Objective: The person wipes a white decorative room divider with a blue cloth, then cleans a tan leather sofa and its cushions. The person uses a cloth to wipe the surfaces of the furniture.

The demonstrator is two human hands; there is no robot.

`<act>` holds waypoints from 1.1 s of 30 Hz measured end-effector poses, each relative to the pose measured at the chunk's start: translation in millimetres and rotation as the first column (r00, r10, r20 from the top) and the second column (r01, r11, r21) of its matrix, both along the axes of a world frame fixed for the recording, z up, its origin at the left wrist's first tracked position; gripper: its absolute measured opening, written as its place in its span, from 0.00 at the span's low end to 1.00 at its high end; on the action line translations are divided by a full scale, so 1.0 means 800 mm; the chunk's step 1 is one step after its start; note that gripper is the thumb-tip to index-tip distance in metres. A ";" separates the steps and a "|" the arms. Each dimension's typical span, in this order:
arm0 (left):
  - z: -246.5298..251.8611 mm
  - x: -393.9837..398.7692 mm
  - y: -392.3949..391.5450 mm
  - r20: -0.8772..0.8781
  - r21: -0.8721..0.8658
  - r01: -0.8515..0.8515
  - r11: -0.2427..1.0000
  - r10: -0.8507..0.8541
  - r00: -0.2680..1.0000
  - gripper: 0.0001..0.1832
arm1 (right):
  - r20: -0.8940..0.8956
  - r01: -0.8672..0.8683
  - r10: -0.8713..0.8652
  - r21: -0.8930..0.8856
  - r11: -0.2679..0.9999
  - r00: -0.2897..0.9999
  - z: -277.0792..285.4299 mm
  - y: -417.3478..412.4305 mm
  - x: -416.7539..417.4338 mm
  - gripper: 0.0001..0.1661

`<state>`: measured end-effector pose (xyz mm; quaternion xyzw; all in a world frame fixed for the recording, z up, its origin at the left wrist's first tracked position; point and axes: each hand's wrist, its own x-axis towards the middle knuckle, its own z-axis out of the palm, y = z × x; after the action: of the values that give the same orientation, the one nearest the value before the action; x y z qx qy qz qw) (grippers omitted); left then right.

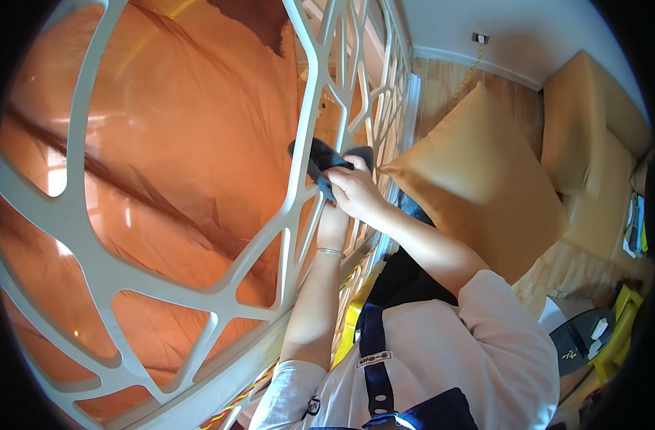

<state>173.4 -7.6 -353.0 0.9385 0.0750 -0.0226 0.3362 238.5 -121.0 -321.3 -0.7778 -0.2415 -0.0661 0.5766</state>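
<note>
A dark cloth is bunched around a bar of the white lattice screen. My right hand grips the cloth from the near side, with its fingers closed on it. My left hand reaches up just below and left of it, a thin bracelet at the wrist; its fingers are hidden behind the cloth and my right hand. Behind the screen's openings spreads a large orange sheet.
Right of the screen lie a large tan cushion and a tan sofa. A twisted cord runs from a wall socket. At lower right are a dark round tray and a yellow frame.
</note>
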 end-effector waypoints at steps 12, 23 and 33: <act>-0.004 -0.012 0.007 -0.097 -0.063 -0.193 0.979 0.186 0.978 0.24 | -0.819 0.485 0.404 0.568 0.664 0.407 0.129 0.030 0.022 0.14; -0.054 -0.022 0.035 0.019 0.360 0.041 0.932 -0.051 0.999 0.25 | -0.648 0.348 0.100 0.525 0.777 0.755 0.091 0.060 0.005 0.12; 0.049 -0.047 -0.081 0.199 0.443 -0.250 0.861 0.178 0.964 0.43 | -0.079 0.363 -0.370 0.460 0.810 0.926 0.062 0.014 0.111 0.10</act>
<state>136.2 -72.2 -314.0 0.9763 0.1566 0.1046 0.1071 327.2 -109.8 -271.9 -0.6474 -0.0683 -0.2374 0.7210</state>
